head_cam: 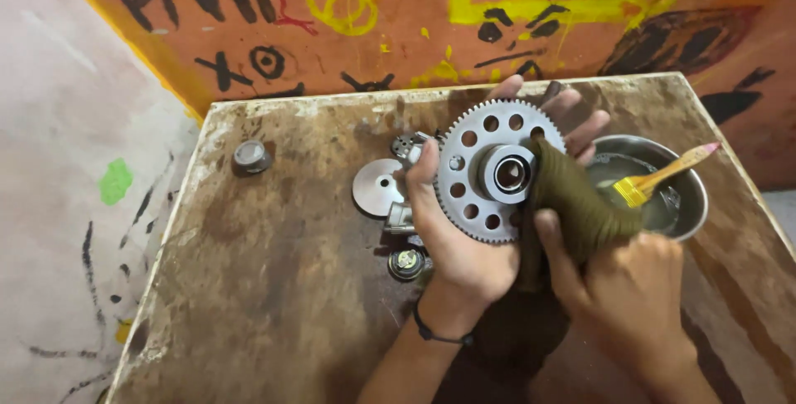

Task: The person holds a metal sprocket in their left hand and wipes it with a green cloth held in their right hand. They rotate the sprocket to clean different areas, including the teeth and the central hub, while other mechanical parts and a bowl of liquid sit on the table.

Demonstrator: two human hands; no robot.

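Here, each part in turn:

Left hand: the left hand (pixel 460 242) cradles a large round toothed gear of grey metal, pierced by a ring of holes (pixel 491 170); the thumb lies over the gear's left rim and the fingertips (pixel 572 114) show past its far edge, so the hand is closed around the gear. A thin dark band circles the wrist.

Gear: it is held above the table's middle, face up towards the camera, with a raised shiny hub at its centre.

Right hand: the right hand (pixel 626 288) grips a bunched olive-green cloth (pixel 576 201), thumb pressed on the fabric; the cloth touches the gear's right side, just beside the hub.

Bowl: a round steel bowl holding clear liquid (pixel 684 174) stands at the table's right, just behind the cloth.

Brush: a small brush with yellow bristles and a pale wooden handle (pixel 663 174) rests in the bowl, its handle leaning over the right rim.

Loose parts: a flat grey metal disc (pixel 377 187) lies left of the gear, a small round metal cap (pixel 249 155) sits well apart to the left, and a small dark round part (pixel 406 263) lies near the left wrist.

Table: a worn, stained brown wooden table (pixel 274 288) bears it all, set against an orange painted wall (pixel 398 14).
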